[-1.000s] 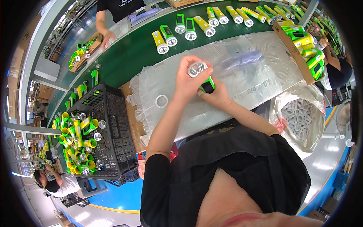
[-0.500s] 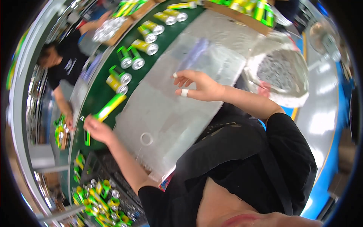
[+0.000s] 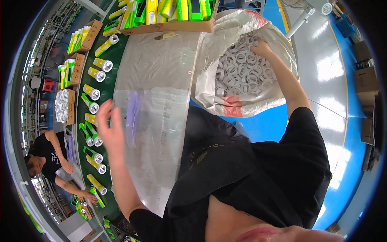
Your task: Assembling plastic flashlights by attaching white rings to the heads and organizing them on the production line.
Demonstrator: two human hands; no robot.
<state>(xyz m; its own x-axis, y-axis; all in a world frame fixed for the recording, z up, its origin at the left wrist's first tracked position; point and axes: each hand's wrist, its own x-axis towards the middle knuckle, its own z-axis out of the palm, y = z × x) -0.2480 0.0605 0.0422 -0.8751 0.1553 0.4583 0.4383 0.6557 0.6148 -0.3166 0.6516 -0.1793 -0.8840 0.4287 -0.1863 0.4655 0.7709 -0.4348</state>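
Amid many loose white plastic rings point(image 3: 243, 72) in a woven sack, my right hand point(image 3: 262, 49) has its fingers bent in and pressed against rings, seemingly pinching one. My left hand point(image 3: 111, 129) is raised over the near edge of the green belt, fingers apart and smeared by motion, with nothing seen in it. Beside it lie yellow-and-green flashlights, the closest a green one point(image 3: 95, 139) partly behind the hand. A translucent purple plastic strip point(image 3: 132, 117) rests on the grey sheet to the right of that hand.
The white sack point(image 3: 278, 103) stands right of the sheet-covered bench point(image 3: 161, 64). A carton point(image 3: 173, 27) of flashlights sits at the far end. Across the green belt point(image 3: 82, 155), a co-worker's hand point(image 3: 89, 196) touches a flashlight. Smaller cartons point(image 3: 79, 66) line the belt's far side.
My right hand has gone from over the sheet into the sack of rings. My left hand has moved away from a flashlight on the belt. The view has turned, bringing the sack closer.
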